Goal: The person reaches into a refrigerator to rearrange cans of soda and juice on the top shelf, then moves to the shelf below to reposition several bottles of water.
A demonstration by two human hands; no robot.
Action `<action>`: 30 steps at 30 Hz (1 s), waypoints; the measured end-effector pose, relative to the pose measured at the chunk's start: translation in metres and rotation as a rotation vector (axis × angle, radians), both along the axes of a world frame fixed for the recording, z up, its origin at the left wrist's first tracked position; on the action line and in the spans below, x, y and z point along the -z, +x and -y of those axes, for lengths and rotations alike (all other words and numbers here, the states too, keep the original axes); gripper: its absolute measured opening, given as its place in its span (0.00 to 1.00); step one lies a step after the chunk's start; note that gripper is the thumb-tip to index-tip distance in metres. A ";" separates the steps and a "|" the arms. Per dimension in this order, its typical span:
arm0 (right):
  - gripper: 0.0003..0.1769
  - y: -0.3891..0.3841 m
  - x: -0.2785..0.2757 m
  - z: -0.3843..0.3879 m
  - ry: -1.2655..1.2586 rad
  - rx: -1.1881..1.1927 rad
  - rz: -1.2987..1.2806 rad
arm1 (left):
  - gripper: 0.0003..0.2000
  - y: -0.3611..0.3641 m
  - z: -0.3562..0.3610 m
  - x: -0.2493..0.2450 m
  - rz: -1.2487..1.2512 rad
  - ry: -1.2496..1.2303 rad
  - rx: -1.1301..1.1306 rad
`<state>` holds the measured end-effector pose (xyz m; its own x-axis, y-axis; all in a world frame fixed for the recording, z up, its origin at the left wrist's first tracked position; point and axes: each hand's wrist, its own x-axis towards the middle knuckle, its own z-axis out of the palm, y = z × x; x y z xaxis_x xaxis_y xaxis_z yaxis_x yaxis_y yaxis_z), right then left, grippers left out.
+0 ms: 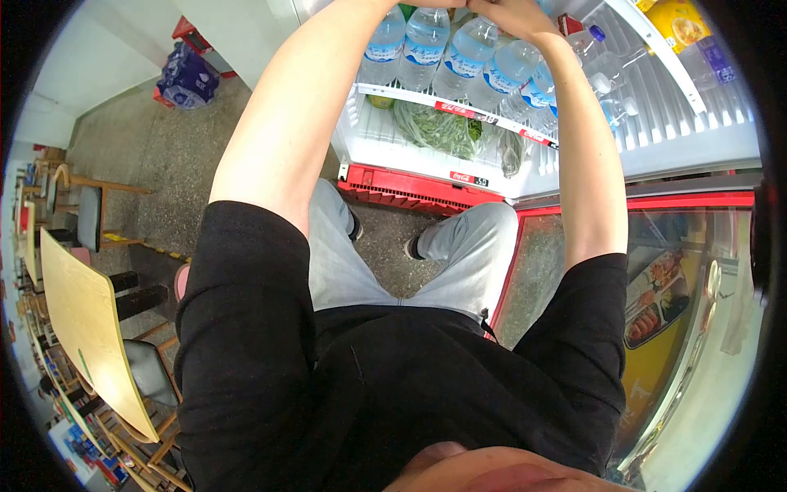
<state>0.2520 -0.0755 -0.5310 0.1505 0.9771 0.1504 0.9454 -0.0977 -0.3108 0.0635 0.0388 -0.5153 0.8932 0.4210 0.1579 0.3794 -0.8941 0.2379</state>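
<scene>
Both my hands reach into an open fridge at the top edge of the head view. My left hand (pixel 434 3) is mostly cut off there, just above the tops of water bottles (pixel 425 51). Beside it, my right hand (pixel 515 16) is over the neck of another water bottle (pixel 469 59); its fingers look bent inward. The frame edge hides what they hold, if anything. The bottles are clear with blue labels and stand in a row on the upper shelf (pixel 418 96).
Bagged green vegetables (pixel 438 129) lie on the lower shelf. More bottles (pixel 602 61) and a yellow package (pixel 676 26) sit to the right. The fridge's red-framed glass door (pixel 525 283) stands open beside my knee. Tables (pixel 86 312) and chairs are at left, with a purple-wrapped pack (pixel 187 75) behind.
</scene>
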 end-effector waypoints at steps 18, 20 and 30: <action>0.26 -0.006 -0.005 0.003 -0.028 0.023 -0.054 | 0.24 -0.001 0.001 -0.001 -0.004 0.015 0.004; 0.26 -0.003 -0.003 0.002 -0.004 0.008 -0.026 | 0.25 -0.001 0.002 -0.001 0.007 0.011 -0.002; 0.26 -0.006 -0.007 0.006 -0.032 -0.001 -0.038 | 0.24 -0.001 0.003 -0.002 -0.001 0.009 -0.003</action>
